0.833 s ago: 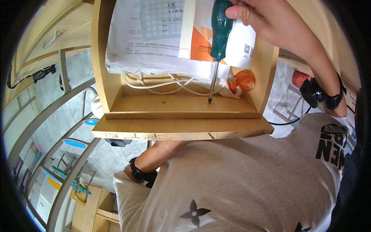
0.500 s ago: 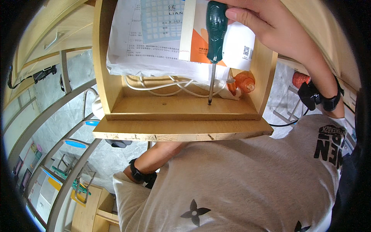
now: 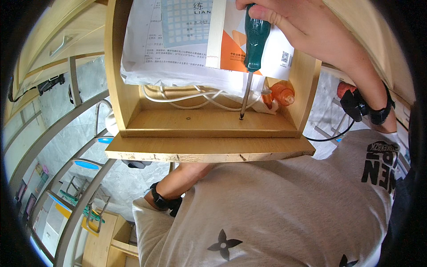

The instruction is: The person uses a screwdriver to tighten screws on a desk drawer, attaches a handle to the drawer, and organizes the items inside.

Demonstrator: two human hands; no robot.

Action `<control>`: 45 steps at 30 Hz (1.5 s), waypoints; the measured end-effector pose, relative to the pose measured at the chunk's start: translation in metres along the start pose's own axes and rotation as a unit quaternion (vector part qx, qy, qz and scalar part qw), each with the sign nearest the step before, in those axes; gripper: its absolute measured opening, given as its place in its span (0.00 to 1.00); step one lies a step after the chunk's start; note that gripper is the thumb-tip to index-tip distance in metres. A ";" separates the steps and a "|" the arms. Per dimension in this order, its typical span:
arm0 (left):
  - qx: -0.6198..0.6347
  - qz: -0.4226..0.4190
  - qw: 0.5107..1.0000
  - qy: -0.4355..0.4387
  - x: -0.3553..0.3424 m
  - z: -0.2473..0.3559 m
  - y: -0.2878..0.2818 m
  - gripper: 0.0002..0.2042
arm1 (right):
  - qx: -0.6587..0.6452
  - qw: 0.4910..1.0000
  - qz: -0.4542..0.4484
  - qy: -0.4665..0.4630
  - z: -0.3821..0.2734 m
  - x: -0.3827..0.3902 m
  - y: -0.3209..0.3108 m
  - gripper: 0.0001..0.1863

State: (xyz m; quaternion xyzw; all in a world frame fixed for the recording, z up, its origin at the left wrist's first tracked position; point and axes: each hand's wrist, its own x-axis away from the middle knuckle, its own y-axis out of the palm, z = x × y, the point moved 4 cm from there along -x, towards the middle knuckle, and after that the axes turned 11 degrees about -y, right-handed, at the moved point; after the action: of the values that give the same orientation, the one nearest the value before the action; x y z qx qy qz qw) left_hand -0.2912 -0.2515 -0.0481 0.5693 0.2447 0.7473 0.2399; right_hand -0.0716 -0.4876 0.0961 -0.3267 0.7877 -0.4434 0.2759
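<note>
My right hand (image 3: 278, 20) is closed round the upper part of a dark green screwdriver (image 3: 257, 42). The shaft slants down, its tip meeting a small screw spot in the floor of a wooden drawer (image 3: 213, 124). To the left is a second small screw or hole (image 3: 188, 118). My left forearm (image 3: 184, 180) reaches under the drawer's front panel (image 3: 209, 149), which hides that hand. Papers and booklets (image 3: 178, 62) fill the drawer's far part. White cable (image 3: 178, 104) lies in front of them, with an orange bottle (image 3: 283, 93) at the right.
Metal frame rails (image 3: 84, 178) curve along the left, with blue-capped parts (image 3: 86, 165). A wooden desk (image 3: 100, 242) stands low at the left. A red mesh object (image 3: 344, 89) and a black cord (image 3: 329, 139) are to the drawer's right.
The screwdriver's handle has tipped to the right with my right hand, while its tip stays at the same spot. The left forearm has hardly moved.
</note>
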 end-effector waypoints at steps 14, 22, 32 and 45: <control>-0.114 0.013 0.993 0.020 0.003 0.008 -0.002 0.22 | -0.039 0.997 0.021 -0.055 0.003 -0.001 -0.003 0.19; 0.097 0.007 0.995 -0.005 -0.008 -0.022 -0.020 0.21 | -0.041 0.979 -0.100 0.172 -0.015 -0.019 -0.014 0.17; -0.397 0.146 0.904 0.062 -0.006 -0.005 -0.010 0.18 | -0.005 0.998 -0.057 0.020 -0.015 -0.010 -0.020 0.14; -0.377 0.127 0.917 0.037 -0.007 -0.008 -0.015 0.20 | 0.108 0.949 -0.133 0.264 -0.024 -0.038 -0.018 0.24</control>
State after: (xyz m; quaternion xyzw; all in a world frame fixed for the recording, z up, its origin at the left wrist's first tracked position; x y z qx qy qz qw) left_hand -0.2963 -0.2448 -0.0647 0.4349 -0.1206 0.8289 0.3306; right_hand -0.0600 -0.4531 0.1284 -0.2685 0.7290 -0.6289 0.0304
